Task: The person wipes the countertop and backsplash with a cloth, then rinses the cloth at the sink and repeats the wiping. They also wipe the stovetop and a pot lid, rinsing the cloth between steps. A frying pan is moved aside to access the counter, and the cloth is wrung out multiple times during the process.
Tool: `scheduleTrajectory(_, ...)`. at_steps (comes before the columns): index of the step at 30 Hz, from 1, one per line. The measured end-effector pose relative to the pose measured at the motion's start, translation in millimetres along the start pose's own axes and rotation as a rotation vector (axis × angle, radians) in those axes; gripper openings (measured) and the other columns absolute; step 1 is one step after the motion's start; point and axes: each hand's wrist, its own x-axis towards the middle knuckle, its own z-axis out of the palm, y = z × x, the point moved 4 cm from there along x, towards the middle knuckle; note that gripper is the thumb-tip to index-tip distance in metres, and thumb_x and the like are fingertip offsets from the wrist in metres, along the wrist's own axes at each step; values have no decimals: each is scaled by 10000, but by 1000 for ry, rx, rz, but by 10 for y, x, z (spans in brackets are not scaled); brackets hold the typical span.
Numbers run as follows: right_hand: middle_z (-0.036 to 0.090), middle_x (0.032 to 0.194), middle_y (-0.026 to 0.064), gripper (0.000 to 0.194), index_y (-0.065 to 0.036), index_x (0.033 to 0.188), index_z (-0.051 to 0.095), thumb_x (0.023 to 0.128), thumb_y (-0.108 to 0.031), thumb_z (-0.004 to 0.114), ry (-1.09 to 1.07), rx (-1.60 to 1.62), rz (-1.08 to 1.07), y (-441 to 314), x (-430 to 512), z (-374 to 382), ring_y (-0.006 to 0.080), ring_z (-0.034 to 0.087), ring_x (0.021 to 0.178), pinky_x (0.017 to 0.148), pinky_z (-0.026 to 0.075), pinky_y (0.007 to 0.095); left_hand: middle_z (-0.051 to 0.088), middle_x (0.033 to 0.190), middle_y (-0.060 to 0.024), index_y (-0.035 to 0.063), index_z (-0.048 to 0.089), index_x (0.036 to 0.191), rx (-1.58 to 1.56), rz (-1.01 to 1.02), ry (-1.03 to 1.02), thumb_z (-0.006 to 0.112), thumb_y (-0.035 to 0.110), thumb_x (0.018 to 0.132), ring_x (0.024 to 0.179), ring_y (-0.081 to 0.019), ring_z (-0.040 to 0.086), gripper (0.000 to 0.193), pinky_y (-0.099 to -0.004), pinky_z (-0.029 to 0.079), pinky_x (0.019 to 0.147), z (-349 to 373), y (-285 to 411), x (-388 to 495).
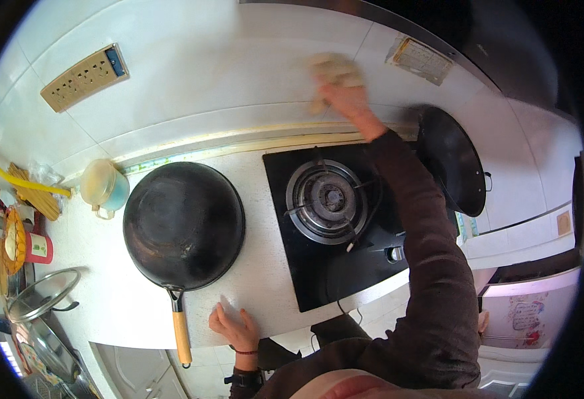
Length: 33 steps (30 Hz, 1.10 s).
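Observation:
My right hand (pixel 345 102) is stretched out over the gas stove (pixel 317 269) and holds a light cloth (pixel 336 72) against the tiled wall; both are blurred. My left hand (pixel 235 326) rests on the white countertop (pixel 267 299) near its front edge, its fingers loosely bent and nothing seen in it. To the left of that hand a black wok (pixel 184 224) lies upside down, its wooden handle (pixel 182 339) reaching past the counter's edge. The round burner (pixel 332 198) shows without a pan. A second black wok (pixel 454 162) leans against the wall at the stove's right.
A socket strip (pixel 85 77) and a stained plate (pixel 421 61) sit on the wall. At left stand a lidded plastic container (pixel 105 187), a yellow hose (pixel 27 184), a pink container (pixel 40 248) and a glass lid (pixel 45 294). A dark range hood (pixel 511 55) hangs at upper right.

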Motion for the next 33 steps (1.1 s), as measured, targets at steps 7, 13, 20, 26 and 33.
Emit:
scheduleTrajectory(7,348,1369,246,692,-178,1370,384,748,-302,660,781,-263,-360,-762,635,27,450,308,1266,1015,228,602,402,1168,-233,-41,354,1297,23,6,14,586,118,789,1075,-377,390,581,-477,314,927,-8,27,-1)
scheduleTrajectory(13,467,1339,82,529,-271,1349,434,870,-493,467,218,-45,-850,-1690,531,828,269,456,1202,1028,343,399,395,1178,-247,-43,341,1313,16,-33,51,585,73,768,1093,-393,378,608,-492,287,954,-12,50,2)
scheduleTrajectory(20,528,1270,147,643,-201,1403,352,885,-577,410,8,-436,-353,282,-167,528,308,486,1179,956,404,415,400,1178,-233,-46,346,1308,12,-56,66,590,70,775,1103,-375,375,597,-473,286,956,12,-16,-38)
scheduleTrajectory(26,541,1181,195,510,-226,1365,406,889,-399,472,363,-832,-193,727,-325,365,305,542,1027,895,424,426,407,1185,-237,-37,349,1313,-3,-51,43,596,75,771,1115,-384,373,607,-479,281,968,3,-4,-32)
scheduleTrajectory(33,515,1299,57,603,-401,1379,331,865,-96,410,-44,-355,-692,-1250,283,1233,258,529,1125,913,457,353,391,1168,-222,-50,335,1309,101,-44,65,581,82,795,1082,-363,377,584,-468,300,933,36,82,1)
